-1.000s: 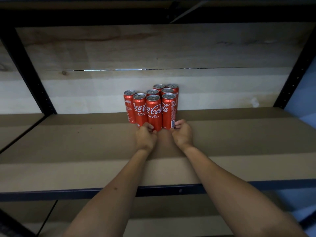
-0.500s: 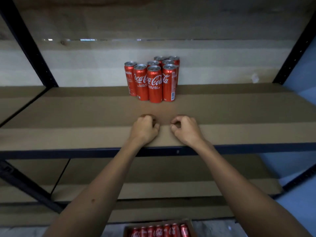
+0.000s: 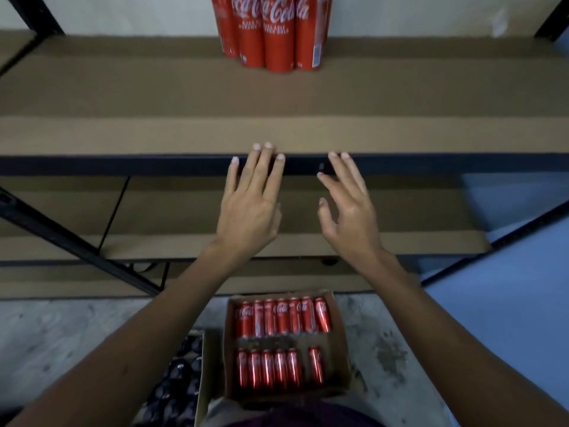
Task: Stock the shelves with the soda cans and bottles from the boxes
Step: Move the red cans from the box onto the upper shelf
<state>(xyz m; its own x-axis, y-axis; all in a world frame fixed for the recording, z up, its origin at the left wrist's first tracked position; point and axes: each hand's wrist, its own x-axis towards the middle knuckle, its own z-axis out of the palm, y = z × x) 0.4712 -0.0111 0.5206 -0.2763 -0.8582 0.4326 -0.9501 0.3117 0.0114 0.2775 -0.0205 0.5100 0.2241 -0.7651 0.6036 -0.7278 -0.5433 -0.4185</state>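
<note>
We have drawn our left hand and right hand back from the shelved cans, fingers now spread and empty, ready for the box below.

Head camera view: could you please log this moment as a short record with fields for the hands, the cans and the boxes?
left hand: left hand open, fingers straight, holding nothing
right hand: right hand open, fingers spread, holding nothing
shelved stock: cluster of tall red soda cans upright on the brown shelf board
supply: open cardboard box on the floor with two rows of red cans lying in it
other box: dark bottles to its left, blurred
</note>
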